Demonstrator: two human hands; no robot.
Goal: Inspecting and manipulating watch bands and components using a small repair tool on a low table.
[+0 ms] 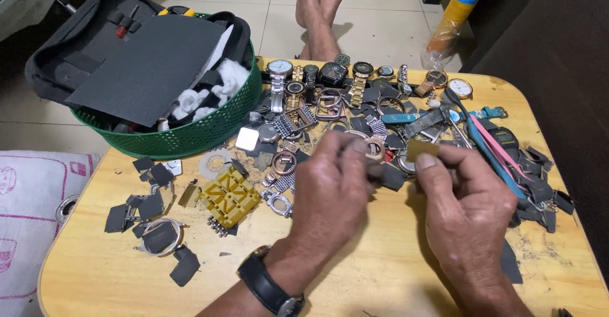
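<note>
- The left hand (330,187), at the centre of the frame, is gripping a small dark part (374,172); its fingers are curled together around that part, most of which is hidden by the hand.
- The right hand (466,206), at centre right, is pinching a small tan abrasive square (421,149) between thumb and forefinger, with the fingers clamped on its lower edge.
- The square is being held just beside the dark part, above the wooden surface (380,272), directly in front of the scattered pile of watch parts (330,126).
- A row of wristwatches (317,76) is lying along the upper edge of the surface; a green basket (190,136) holding a grey sheet and white wadding is sitting at the upper left.
- A yellow holder block (229,196) and cut dark scraps (152,218) are lying at the lower left; coloured straps (491,149) are lying at the right.
- Judged risk: the held part appears small and barely exposed, so a slip of the pinch could be dropping it among the look-alike pieces below.
- Judged risk: the abrasive could be grazing a fingertip, since the fingers are working so close together.
</note>
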